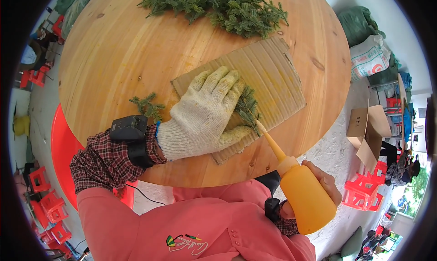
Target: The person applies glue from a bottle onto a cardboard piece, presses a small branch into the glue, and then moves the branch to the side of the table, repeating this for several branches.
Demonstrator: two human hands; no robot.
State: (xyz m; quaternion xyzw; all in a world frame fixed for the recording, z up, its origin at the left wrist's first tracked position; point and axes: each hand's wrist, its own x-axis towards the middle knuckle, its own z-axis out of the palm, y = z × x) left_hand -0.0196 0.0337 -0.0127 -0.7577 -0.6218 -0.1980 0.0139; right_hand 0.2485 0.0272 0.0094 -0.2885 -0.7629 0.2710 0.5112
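One bottle [307, 199], one cardboard sheet [273, 79], one glove [198, 117]

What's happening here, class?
The person's left hand, in a white knit glove, lies spread on ribbed brown cardboard, a green conifer sprig showing between thumb and fingers. The right hand holds an orange plastic squeeze bottle, its nozzle tip at the sprig. A green conifer pile lies at the round wooden table's far edge.

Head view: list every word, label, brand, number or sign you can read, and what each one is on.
Wording isn't copied out here; this is where print shows.
Pink garment: pale script on the chest, beside a small green-and-yellow emblem.
White sack: red and green print, too small to read reliably.
Open cardboard box: small dark marks, too small to read.
Yellow squeeze bottle: none on the side in view.
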